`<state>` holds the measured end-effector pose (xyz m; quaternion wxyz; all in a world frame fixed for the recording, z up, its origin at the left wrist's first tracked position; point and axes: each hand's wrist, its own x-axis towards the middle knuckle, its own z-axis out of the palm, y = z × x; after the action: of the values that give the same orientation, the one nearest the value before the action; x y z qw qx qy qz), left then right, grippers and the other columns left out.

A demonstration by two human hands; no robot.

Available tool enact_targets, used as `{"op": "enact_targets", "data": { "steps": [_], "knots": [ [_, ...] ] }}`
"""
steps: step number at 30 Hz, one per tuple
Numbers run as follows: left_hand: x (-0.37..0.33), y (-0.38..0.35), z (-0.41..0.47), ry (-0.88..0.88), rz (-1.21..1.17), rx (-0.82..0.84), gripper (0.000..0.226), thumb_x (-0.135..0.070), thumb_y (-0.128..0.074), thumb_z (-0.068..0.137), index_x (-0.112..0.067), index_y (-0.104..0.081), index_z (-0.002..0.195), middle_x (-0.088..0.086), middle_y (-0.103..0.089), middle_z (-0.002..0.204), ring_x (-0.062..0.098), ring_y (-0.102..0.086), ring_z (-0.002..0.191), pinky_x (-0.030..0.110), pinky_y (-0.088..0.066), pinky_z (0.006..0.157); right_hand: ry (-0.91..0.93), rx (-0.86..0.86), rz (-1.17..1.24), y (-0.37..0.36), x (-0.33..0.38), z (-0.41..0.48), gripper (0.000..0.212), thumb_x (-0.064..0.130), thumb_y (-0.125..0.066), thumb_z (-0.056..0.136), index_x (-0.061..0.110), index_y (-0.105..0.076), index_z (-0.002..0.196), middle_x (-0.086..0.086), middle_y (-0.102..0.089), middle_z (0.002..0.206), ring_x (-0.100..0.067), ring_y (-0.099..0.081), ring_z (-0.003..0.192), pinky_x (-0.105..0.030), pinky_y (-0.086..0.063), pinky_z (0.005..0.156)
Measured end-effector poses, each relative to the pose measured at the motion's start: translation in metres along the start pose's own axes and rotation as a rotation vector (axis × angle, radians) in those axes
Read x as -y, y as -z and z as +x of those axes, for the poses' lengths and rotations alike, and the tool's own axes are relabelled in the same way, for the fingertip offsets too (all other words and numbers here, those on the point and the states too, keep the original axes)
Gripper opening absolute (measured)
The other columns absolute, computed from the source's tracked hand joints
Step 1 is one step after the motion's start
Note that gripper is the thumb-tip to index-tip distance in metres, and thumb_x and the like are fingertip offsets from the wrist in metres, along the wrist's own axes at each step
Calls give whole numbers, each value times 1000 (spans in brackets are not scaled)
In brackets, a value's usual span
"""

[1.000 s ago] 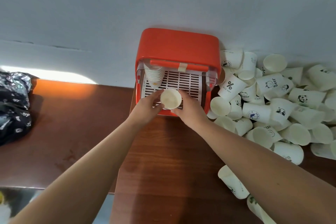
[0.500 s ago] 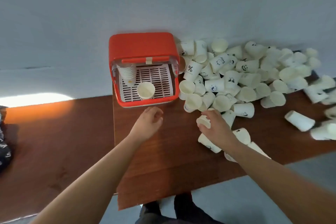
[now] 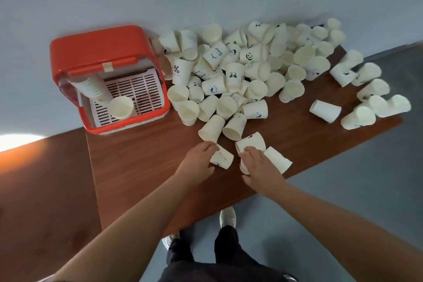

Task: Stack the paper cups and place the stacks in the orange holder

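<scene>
Near the bench's [image 3: 148,155] front edge, the left hand [image 3: 198,160] curls thumb and fingers round a fallen cup [image 3: 223,160]. Just beside it, the right hand [image 3: 259,166] closes over a second cup [image 3: 243,168] lying under its palm. Behind them the pile of paper cups [image 3: 231,75] spreads along the back edge. The orange holder [image 3: 128,126] sits at the back left corner, holding a leaning stack [image 3: 91,87] and a single cup [image 3: 121,106].

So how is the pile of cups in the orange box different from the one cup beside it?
The pile is many cups nested together; the single cup is just one. The pile is longer and sits at the back left of the orange holder; the single cup sits nearer the front, its open mouth showing. Both are whitish paper cups inside the holder.
</scene>
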<state>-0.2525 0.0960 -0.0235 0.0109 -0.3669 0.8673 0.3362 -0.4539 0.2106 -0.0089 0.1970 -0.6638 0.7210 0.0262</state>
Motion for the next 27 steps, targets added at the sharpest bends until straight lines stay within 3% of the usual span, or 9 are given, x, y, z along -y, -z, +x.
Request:
{"op": "enact_targets", "data": {
  "steps": [3,8,12,16,19,22,24,25,27],
  "knots": [
    [-4,-19,15,18,169,35,72,-14,-65,84,-24,-38,151,-3,-33,157,19,-30,145,38,-25,117,129,37,-127,-9,-14,7,67,19,-71,79,11,-44,140,-18,-38,145,-34,-46,125,-42,-41,109],
    [-4,-38,23,126,307,33,69,-13,-57,94,-25,-28,156,4,-35,148,26,-33,134,41,-31,114,266,93,-176,-21,-40,17,80,8,-83,60,10,-48,132,-19,-47,130,-35,-57,108,-42,-56,88],
    [-4,-36,16,195,341,-12,65,-30,-65,89,-22,-39,148,3,-43,138,25,-39,125,39,-34,110,358,79,-73,-16,-39,21,67,8,-71,80,10,-41,139,-17,-45,133,-33,-55,112,-42,-57,87],
    [-1,-28,-13,287,204,-167,67,-53,-63,76,-20,-56,134,1,-54,121,26,-48,111,45,-44,100,542,-45,-138,13,-27,33,60,36,-54,85,3,-48,135,-11,-58,119,-27,-56,101,-40,-51,90],
    [2,-15,-41,407,42,-319,74,-63,-55,71,-18,-60,130,0,-57,113,23,-50,104,43,-46,92,531,-163,-77,43,-12,48,70,51,-67,75,9,-54,130,-5,-65,111,-27,-56,97,-42,-51,88],
    [5,12,-65,583,-219,-436,70,-43,-78,76,-20,-52,137,-1,-50,118,12,-47,105,25,-43,87,450,-163,20,75,14,69,72,54,-75,72,17,-54,130,-1,-65,113,-30,-55,104,-45,-47,88],
    [14,33,-79,661,-348,-525,69,-34,-80,77,-21,-50,138,-1,-49,120,8,-45,105,11,-39,77,424,-105,131,95,37,87,70,51,-73,78,18,-49,135,0,-60,123,-28,-52,112,-38,-41,93],
    [18,44,-86,670,-394,-570,68,-33,-80,76,-22,-50,136,-1,-50,120,9,-47,107,11,-41,78,399,-65,218,104,51,95,70,48,-72,81,18,-45,138,-1,-56,128,-26,-50,117,-35,-39,96],
    [29,67,-98,663,-468,-660,68,-38,-79,73,-25,-49,133,-1,-53,120,12,-53,109,26,-53,85,351,-19,358,119,79,112,70,44,-73,83,17,-43,140,-3,-51,134,-21,-50,122,-31,-39,99]
  ]
}}
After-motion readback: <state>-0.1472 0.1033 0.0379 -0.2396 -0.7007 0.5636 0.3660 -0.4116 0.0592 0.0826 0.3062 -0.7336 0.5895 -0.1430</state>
